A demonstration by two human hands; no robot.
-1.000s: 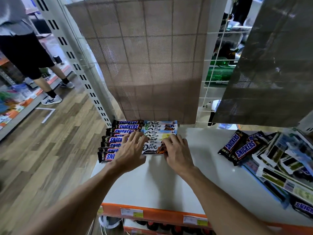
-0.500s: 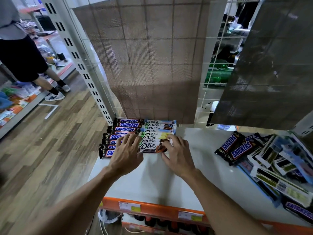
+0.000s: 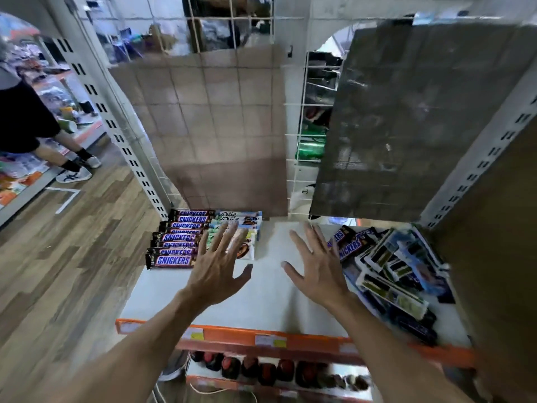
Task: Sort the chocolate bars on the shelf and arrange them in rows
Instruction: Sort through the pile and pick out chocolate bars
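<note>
On the white shelf (image 3: 261,289), a neat row of brown Snickers bars (image 3: 177,238) lies at the back left. Beside it sits a row of pale Dove bars (image 3: 247,225), partly hidden by my fingers. My left hand (image 3: 216,266) hovers open with spread fingers over the Dove row's front. My right hand (image 3: 315,264) is open too, fingers spread, above the bare shelf middle and just left of a loose heap of mixed bars (image 3: 392,266) at the right. Neither hand holds anything.
A brown mesh panel (image 3: 209,126) and a dark panel (image 3: 406,117) back the shelf. An orange price rail (image 3: 261,338) edges the front, with bottles (image 3: 261,370) on the shelf below. A person (image 3: 32,123) stands on the wooden floor at far left.
Both hands let go of the front Dove bar, lifted off the rows and opened with fingers spread. My right hand moved right toward the heap. The camera tilted upward.
</note>
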